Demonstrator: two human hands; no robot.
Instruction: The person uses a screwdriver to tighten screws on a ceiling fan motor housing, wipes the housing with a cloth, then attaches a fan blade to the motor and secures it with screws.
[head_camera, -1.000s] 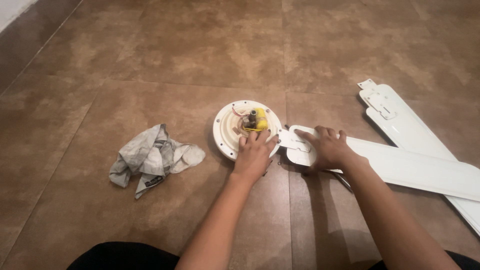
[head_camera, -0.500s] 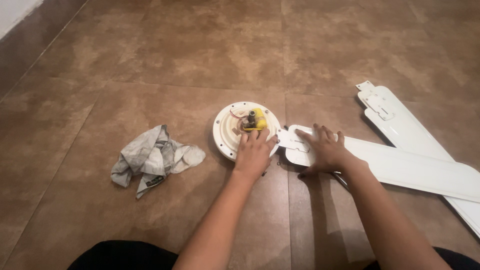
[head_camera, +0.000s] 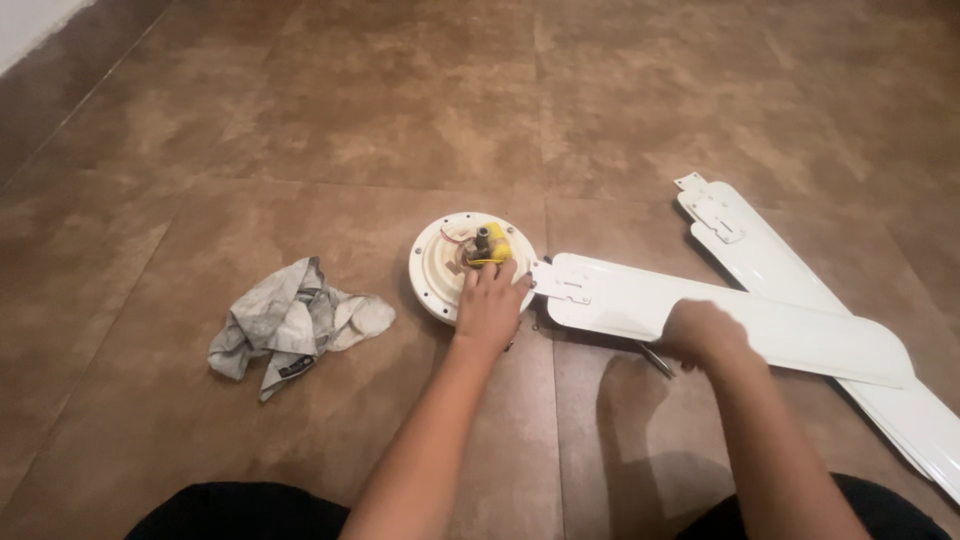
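Our left hand (head_camera: 490, 303) rests flat, fingers spread, on the round white fan motor housing (head_camera: 450, 262). Right of the housing, our right hand (head_camera: 703, 333) curls over a white fan blade (head_camera: 640, 300); we cannot tell its grip. A second blade (head_camera: 760, 250) lies farther right; a crumpled grey cloth (head_camera: 295, 322) lies left of the housing.

This looks like a room in a home, with the work done straight on the floor (head_camera: 300, 150): large glossy brown tiles with thin grout lines fill the view. At the far left a dark tiled skirting (head_camera: 60, 90) runs below a white wall (head_camera: 25, 20). Ceiling fan blades (head_camera: 800, 290) and a crumpled rag (head_camera: 290, 320) lie on the tiles.
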